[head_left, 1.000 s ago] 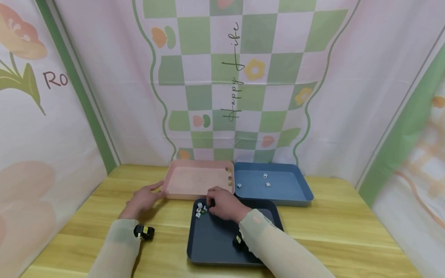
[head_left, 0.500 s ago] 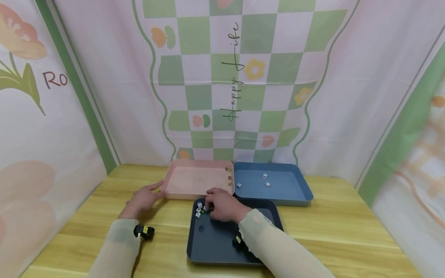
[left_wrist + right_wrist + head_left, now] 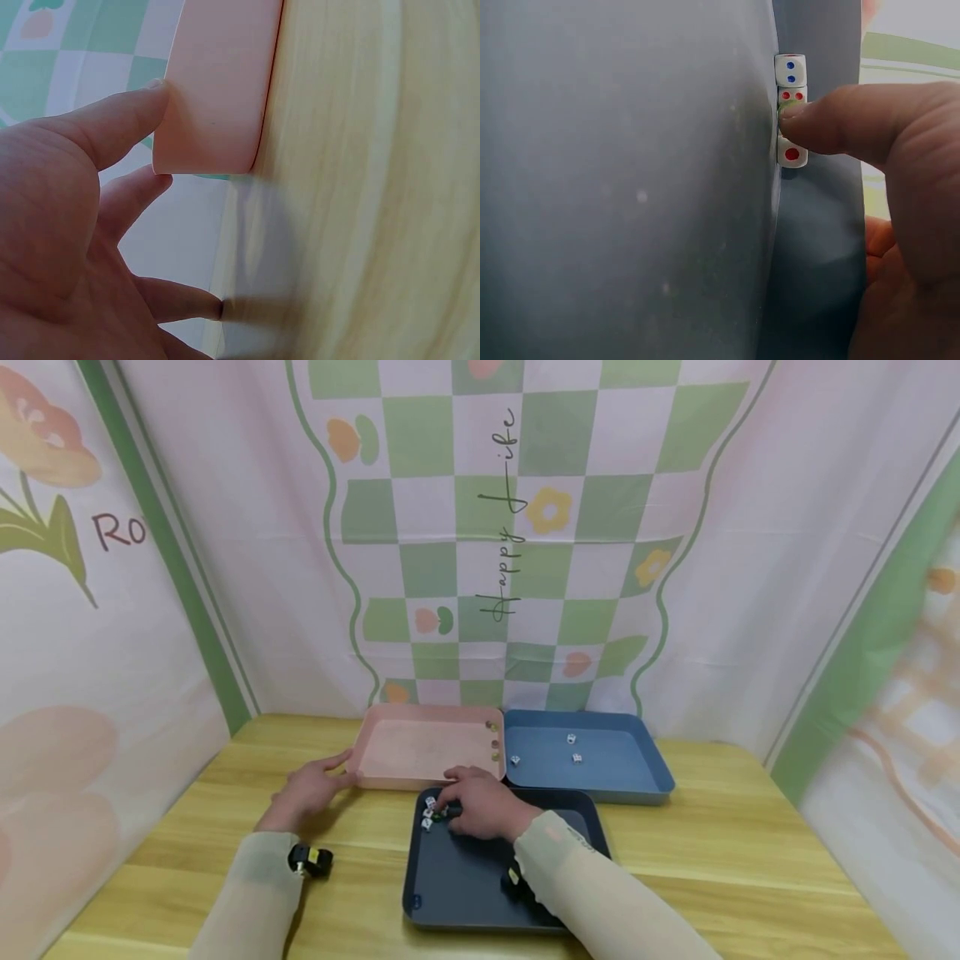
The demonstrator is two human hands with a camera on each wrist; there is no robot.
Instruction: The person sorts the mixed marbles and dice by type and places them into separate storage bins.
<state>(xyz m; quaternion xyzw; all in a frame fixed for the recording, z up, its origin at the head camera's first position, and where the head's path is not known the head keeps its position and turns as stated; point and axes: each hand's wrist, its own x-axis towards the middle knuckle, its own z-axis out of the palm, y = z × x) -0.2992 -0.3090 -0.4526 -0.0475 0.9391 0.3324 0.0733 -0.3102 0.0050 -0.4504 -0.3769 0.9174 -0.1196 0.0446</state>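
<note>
The dice (image 3: pixel 791 109) sit in a row against the dark tray's (image 3: pixel 465 893) far wall, where the right hand (image 3: pixel 483 806) pinches one and may scatter its neighbours, while the left hand (image 3: pixel 307 789) rests relaxed against the pink tray (image 3: pixel 420 750).

head overview, two close wrist views

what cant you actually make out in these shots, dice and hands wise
- Green piece under the right hand: in the right wrist view the thumb covers most of it, so its shape is unclear.
- Dice in the dark tray: in the head view they are too small and half hidden by the fingers to count or read.
- Dice in the blue tray: too small for pips.
- Left hand: the left wrist view is cut off by the frame edge; only its fingertip shows on the pink tray.
</note>
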